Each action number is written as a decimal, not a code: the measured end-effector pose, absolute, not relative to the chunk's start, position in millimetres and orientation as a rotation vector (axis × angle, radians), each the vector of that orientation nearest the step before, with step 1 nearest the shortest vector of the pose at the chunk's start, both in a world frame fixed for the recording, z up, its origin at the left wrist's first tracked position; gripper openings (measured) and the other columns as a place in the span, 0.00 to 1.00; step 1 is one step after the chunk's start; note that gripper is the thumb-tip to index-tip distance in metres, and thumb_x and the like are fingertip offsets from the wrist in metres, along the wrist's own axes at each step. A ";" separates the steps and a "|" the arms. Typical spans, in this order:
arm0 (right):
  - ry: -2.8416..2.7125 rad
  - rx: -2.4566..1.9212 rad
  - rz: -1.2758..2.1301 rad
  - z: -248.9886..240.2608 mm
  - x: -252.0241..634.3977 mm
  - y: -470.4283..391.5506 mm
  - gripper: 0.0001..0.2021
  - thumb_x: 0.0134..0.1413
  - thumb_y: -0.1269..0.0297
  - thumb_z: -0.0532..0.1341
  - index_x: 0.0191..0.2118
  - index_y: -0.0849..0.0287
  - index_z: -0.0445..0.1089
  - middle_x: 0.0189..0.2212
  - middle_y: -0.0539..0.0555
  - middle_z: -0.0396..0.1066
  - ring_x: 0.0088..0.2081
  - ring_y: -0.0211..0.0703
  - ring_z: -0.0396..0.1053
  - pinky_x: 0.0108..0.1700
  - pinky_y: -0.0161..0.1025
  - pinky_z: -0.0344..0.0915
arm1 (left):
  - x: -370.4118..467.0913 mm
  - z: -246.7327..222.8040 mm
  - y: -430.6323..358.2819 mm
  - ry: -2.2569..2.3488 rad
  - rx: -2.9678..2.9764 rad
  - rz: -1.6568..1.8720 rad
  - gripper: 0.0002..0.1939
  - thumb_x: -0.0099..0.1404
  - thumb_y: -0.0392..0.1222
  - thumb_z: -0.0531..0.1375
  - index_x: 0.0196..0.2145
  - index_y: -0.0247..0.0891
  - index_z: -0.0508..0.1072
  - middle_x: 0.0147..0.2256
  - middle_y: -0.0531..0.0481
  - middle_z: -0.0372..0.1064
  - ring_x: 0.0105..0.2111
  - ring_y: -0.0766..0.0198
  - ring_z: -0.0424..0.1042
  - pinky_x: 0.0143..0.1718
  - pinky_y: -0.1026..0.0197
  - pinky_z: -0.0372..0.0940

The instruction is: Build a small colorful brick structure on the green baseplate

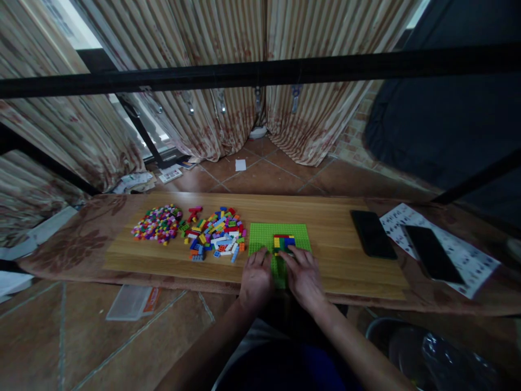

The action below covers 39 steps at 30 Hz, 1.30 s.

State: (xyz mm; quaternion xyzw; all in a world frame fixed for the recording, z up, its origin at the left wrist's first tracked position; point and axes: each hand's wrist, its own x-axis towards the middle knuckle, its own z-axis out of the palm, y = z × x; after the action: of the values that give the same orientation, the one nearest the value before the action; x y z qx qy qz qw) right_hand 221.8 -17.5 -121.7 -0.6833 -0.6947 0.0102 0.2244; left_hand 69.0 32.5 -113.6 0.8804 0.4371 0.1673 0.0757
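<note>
A green studded baseplate [260,232] lies on the wooden board in front of me. Red, yellow, blue and green toy bricks [284,240] form a compact block on it, right of its middle. My left hand [257,276] grips the plate's near left part, its fingers bent and close together. On the block's near side, my right hand [302,271] has its fingers closed at a toy brick, which they mostly cover. Left of the plate lies a loose pile of larger mixed bricks [222,231].
A heap of small colourful pieces [158,224] lies farther left on the wooden board [325,217]. A black phone [373,233] rests at the board's right end; another dark device [432,254] lies on a printed sheet [478,266]. A dark bar [260,71] crosses above.
</note>
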 end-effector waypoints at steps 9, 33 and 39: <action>-2.046 -1.986 -0.069 -117.0 217.4 -18.6 0.22 0.54 0.75 0.55 0.54 0.55 0.69 0.57 0.61 0.63 0.55 0.57 0.57 0.52 0.51 0.58 | 74.6 -114.9 28.6 1.303 2.728 0.455 0.18 0.65 0.35 0.53 0.52 0.33 0.69 0.55 0.41 0.65 0.51 0.52 0.65 0.52 0.51 0.63; -2.267 -1.940 -0.217 -112.4 208.5 -8.6 0.22 0.54 0.80 0.50 0.53 0.66 0.69 0.53 0.66 0.68 0.53 0.58 0.63 0.55 0.57 0.57 | 77.8 -128.3 28.8 1.258 2.762 0.385 0.21 0.65 0.34 0.52 0.56 0.33 0.65 0.55 0.41 0.65 0.48 0.54 0.65 0.51 0.51 0.63; -2.273 -1.915 -0.207 -117.9 213.3 -11.2 0.25 0.54 0.80 0.48 0.56 0.64 0.66 0.55 0.63 0.67 0.54 0.56 0.62 0.56 0.56 0.57 | 79.4 -129.7 30.0 1.290 2.750 0.457 0.22 0.64 0.34 0.53 0.56 0.35 0.66 0.53 0.42 0.67 0.47 0.54 0.66 0.49 0.51 0.63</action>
State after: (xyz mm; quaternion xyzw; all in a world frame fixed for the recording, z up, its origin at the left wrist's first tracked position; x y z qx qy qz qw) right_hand 213.3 -11.2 -117.9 -0.6406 -0.7605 -0.0693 0.0810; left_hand 79.4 30.0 -129.7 0.8947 0.4198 0.1487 0.0349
